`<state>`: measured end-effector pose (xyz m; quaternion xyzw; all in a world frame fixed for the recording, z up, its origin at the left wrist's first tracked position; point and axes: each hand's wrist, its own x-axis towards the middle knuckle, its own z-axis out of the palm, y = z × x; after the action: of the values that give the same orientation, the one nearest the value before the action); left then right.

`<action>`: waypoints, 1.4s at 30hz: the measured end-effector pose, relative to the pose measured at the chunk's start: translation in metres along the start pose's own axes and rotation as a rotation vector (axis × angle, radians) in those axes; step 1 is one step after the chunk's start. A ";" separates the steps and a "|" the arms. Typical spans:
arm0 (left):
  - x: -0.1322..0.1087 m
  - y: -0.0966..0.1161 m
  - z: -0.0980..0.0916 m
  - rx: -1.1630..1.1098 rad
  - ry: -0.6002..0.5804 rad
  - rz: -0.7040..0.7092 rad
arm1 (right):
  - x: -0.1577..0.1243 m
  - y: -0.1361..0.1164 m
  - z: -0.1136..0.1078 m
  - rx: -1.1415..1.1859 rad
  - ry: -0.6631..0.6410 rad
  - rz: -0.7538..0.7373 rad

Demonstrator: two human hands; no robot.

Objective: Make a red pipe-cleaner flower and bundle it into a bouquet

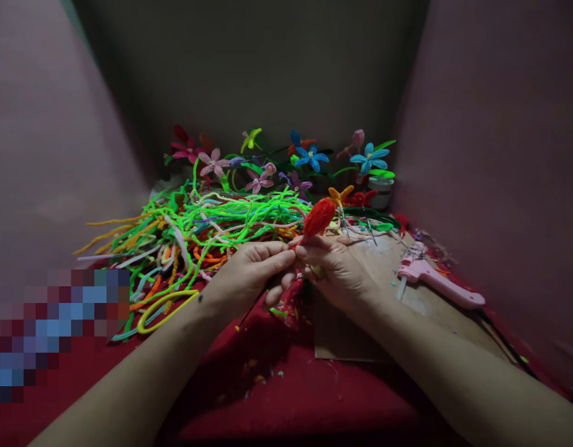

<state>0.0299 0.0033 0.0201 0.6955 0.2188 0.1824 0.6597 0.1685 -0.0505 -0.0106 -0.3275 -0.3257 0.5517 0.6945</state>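
Note:
A red fuzzy bud made of pipe cleaner (320, 218) stands upright, tilted a little right, above my meeting fingertips. Its base is pinched between the thumb and fingers of my right hand (337, 267). Close against it, my left hand (267, 267) is closed in a pinch at the same base, fingertips touching the right ones. The lower part of the bud is hidden by my fingers. Just behind and to the left of the hands lies a tangled heap of green pipe cleaners (249, 214), mixed with orange, white and yellow ones.
A pink glue gun (439, 282) rests on a cardboard sheet (360, 344) to the right, its cord trailing frontward. Finished blue flowers (370, 160) and pink flowers (213, 162) stand along the back wall, near a white jar (380, 189). Scraps dot the red cloth (286, 403).

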 end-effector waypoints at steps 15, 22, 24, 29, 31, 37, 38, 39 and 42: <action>-0.001 -0.002 0.008 0.368 0.319 0.204 | -0.004 -0.003 0.007 -0.141 0.059 -0.112; 0.000 0.004 0.000 -0.263 0.046 -0.057 | -0.003 -0.004 0.001 -0.107 -0.104 -0.052; -0.001 0.004 -0.002 -0.313 -0.014 -0.075 | -0.002 -0.002 -0.001 -0.091 -0.144 -0.055; -0.001 0.002 0.000 -0.022 0.021 -0.020 | 0.000 0.001 0.000 -0.066 -0.066 -0.082; 0.000 -0.004 0.003 0.303 0.162 0.129 | 0.000 0.002 0.001 -0.063 0.023 -0.082; 0.002 -0.011 0.007 0.629 0.403 0.357 | -0.003 0.001 0.004 -0.136 0.008 -0.141; 0.001 -0.008 0.006 0.532 0.371 0.281 | -0.003 -0.001 0.004 -0.166 -0.001 -0.137; 0.001 -0.005 0.005 0.416 0.330 0.200 | -0.004 -0.002 0.004 -0.197 -0.011 -0.132; 0.000 0.003 0.002 0.076 0.210 0.031 | -0.004 -0.006 0.003 -0.237 -0.067 -0.109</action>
<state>0.0311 0.0021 0.0232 0.7003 0.2826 0.2561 0.6034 0.1690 -0.0550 -0.0041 -0.3704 -0.4289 0.4815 0.6686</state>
